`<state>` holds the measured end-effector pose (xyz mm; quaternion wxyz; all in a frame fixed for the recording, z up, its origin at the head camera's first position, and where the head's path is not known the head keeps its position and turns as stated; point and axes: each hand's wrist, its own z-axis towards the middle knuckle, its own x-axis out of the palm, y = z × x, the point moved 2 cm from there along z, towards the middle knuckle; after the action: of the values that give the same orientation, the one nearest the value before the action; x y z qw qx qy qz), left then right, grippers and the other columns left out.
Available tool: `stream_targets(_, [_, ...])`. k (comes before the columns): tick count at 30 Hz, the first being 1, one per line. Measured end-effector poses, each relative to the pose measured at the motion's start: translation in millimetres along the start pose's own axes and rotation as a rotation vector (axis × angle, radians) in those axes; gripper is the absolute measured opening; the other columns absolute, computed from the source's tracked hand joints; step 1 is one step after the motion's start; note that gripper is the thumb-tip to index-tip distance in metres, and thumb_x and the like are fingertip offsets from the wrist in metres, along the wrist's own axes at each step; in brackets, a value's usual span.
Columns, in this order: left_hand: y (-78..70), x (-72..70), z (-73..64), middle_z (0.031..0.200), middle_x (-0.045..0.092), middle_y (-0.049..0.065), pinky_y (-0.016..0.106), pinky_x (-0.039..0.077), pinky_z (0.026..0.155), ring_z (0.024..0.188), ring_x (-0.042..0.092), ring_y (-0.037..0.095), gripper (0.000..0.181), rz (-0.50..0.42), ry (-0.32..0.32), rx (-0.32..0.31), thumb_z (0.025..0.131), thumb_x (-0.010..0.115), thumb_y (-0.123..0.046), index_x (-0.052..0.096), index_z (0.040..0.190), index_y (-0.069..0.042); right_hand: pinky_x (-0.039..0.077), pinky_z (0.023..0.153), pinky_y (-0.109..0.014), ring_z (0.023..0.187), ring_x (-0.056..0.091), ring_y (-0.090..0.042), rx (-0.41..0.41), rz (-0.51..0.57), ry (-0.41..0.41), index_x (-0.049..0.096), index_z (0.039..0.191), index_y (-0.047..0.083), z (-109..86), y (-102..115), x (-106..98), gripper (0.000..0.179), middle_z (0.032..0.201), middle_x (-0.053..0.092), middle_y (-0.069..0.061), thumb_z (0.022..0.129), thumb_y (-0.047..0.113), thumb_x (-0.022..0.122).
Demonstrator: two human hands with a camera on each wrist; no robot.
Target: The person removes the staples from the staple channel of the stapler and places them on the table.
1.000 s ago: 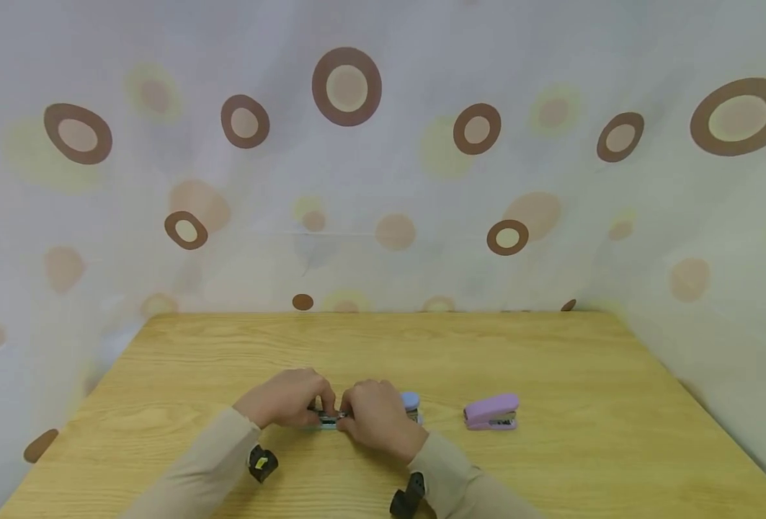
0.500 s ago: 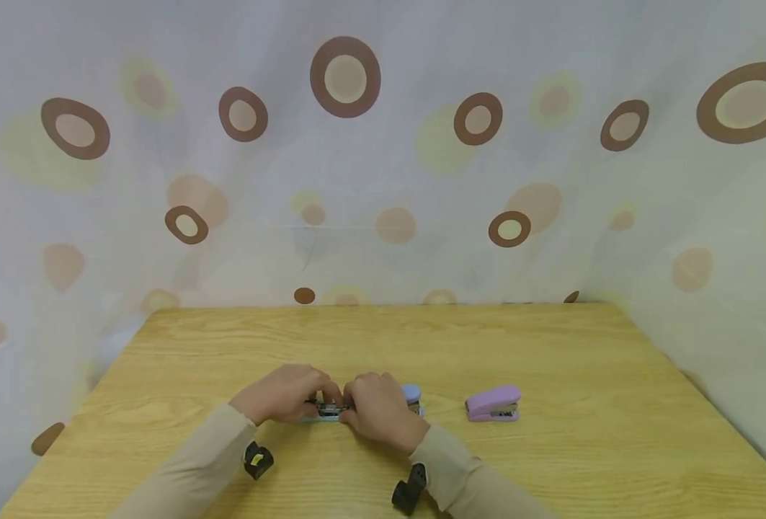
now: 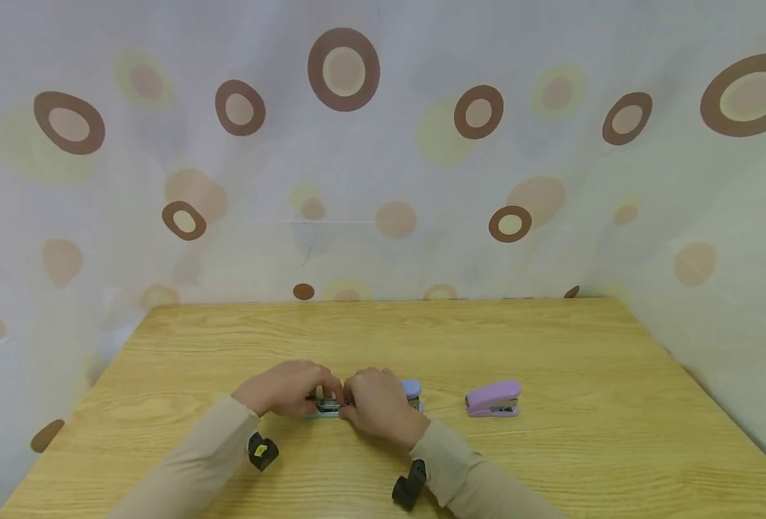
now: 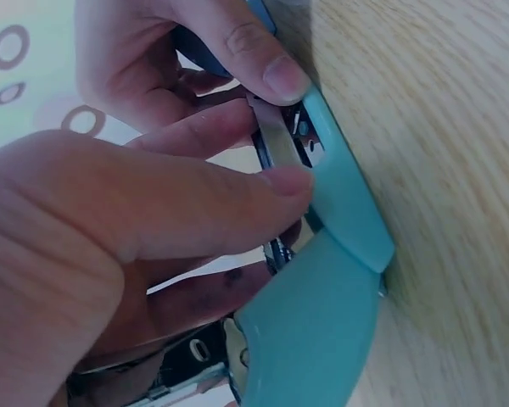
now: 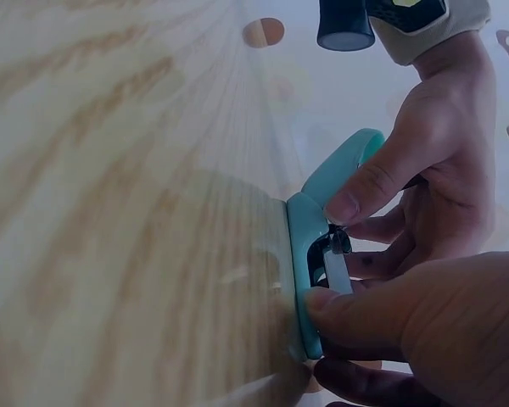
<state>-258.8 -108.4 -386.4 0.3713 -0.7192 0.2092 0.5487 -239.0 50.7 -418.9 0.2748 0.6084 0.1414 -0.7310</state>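
Observation:
A teal stapler (image 4: 348, 199) lies on the table with its top cover (image 4: 314, 314) swung far back, baring the metal staple channel (image 4: 276, 140). My left hand (image 3: 292, 389) grips its middle, the thumb at the base's edge and fingers curled behind the channel. At the front end, my right hand (image 3: 379, 407) pinches the stapler, thumb (image 5: 322, 301) against the teal base. Between both hands a strip of metal shows in the head view. Parts of the channel are hidden behind fingers.
A blue stapler (image 3: 411, 389) stands just behind my right hand, partly covered by it. Farther right on the wooden table (image 3: 584, 447) is a purple stapler (image 3: 493, 400). A patterned cloth (image 3: 395, 259) hangs along the table's back and sides.
The head view has tilted slightly down. My left fingers have shifted a little right along the stapler, closer to my right hand. Both hands keep their hold.

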Motion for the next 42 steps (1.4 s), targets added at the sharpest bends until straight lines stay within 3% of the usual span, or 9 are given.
stream_targets(11, [0.2,-0.5,0.8,0.089,0.069,-0.006,0.022,0.046,0.066,0.072,0.056,0.005,0.033,-0.032,-0.007,0.001,0.078,0.071,0.005,0.073,0.099,-0.021,0.037,0.055,-0.023,0.059,0.052,-0.005,0.008,0.012,0.011,0.07,0.073,0.021,0.5,-0.8,0.3,0.018,0.066,0.06,0.009,0.081,0.036,0.077])
stream_targets(19, [5.7,5.1,-2.6,0.096,0.07,-0.008,0.021,0.049,0.068,0.075,0.061,0.003,0.028,-0.002,-0.078,0.022,0.079,0.075,0.001,0.076,0.097,-0.02,0.039,0.057,-0.023,0.062,0.056,-0.005,0.008,0.026,0.02,0.074,0.079,0.02,0.7,-0.6,-1.2,0.014,0.072,0.065,0.008,0.081,0.034,0.077])
stream_targets(27, [6.1,5.0,-3.8,0.095,0.07,-0.009,0.022,0.049,0.068,0.075,0.06,0.003,0.028,-0.004,-0.072,0.015,0.079,0.074,0.001,0.074,0.096,-0.022,0.039,0.058,-0.023,0.062,0.055,-0.006,0.009,0.026,0.025,0.072,0.076,0.021,1.6,0.5,-0.3,0.015,0.07,0.063,0.009,0.081,0.034,0.076])
stream_targets(31, [5.1,4.0,-4.7,0.095,0.07,-0.007,0.023,0.05,0.068,0.075,0.062,0.005,0.029,0.013,-0.102,0.022,0.078,0.076,0.0,0.071,0.098,-0.019,0.04,0.059,-0.025,0.065,0.056,-0.009,0.005,-0.005,0.016,0.07,0.082,0.02,1.7,-0.1,-1.0,0.015,0.073,0.063,0.007,0.083,0.034,0.075])
stream_targets(36, [4.6,3.8,-6.5,0.093,0.069,-0.003,0.025,0.051,0.069,0.076,0.065,0.01,0.032,0.005,-0.166,0.025,0.076,0.077,0.001,0.061,0.099,-0.015,0.043,0.061,-0.027,0.069,0.057,-0.011,-0.04,-0.027,-0.029,0.065,0.091,0.018,2.2,0.3,-0.1,0.019,0.077,0.062,0.006,0.081,0.031,0.075])
stream_targets(42, [4.1,6.6,-13.0,0.088,0.068,0.0,0.026,0.051,0.066,0.074,0.065,0.014,0.032,-0.004,-0.241,-0.02,0.073,0.08,-0.002,0.057,0.092,-0.014,0.041,0.057,-0.023,0.066,0.051,-0.01,-0.168,0.008,-0.059,0.063,0.097,0.018,1.7,3.5,3.1,0.02,0.08,0.058,0.004,0.08,0.011,0.072])
